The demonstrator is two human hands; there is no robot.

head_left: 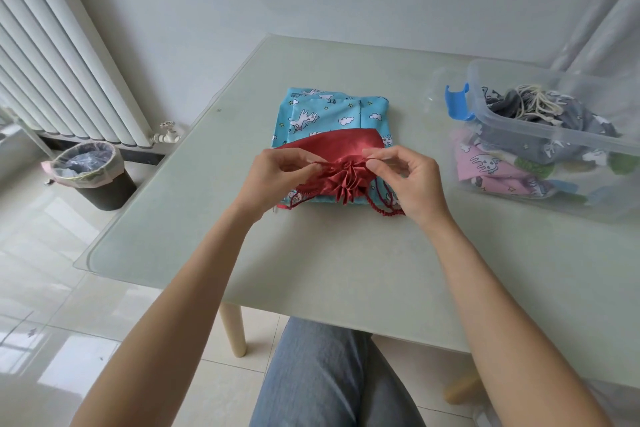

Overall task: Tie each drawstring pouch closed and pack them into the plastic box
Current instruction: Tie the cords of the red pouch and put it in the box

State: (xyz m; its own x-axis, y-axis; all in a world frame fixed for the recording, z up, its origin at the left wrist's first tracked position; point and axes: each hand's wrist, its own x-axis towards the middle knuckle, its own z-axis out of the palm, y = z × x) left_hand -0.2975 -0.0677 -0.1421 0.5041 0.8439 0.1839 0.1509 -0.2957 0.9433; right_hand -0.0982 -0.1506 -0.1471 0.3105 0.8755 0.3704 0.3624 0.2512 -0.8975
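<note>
A red satin drawstring pouch [332, 146] lies on a stack of blue cartoon-print pouches [332, 111] in the middle of the table. Its mouth is gathered into tight pleats facing me. My left hand [277, 173] pinches the red cord at the left of the gathered mouth. My right hand [405, 177] pinches the cord at the right side. Loose loops of red cord [384, 210] hang below the mouth. The clear plastic box [512, 128] stands at the right and holds several tied pouches in grey, pink and green.
The box has a blue latch [459, 102] on its left end. The glass-topped table [346, 253] has its front-left corner near my left forearm. A lined waste bin [91, 173] stands on the floor at the left, before a white radiator [62, 55].
</note>
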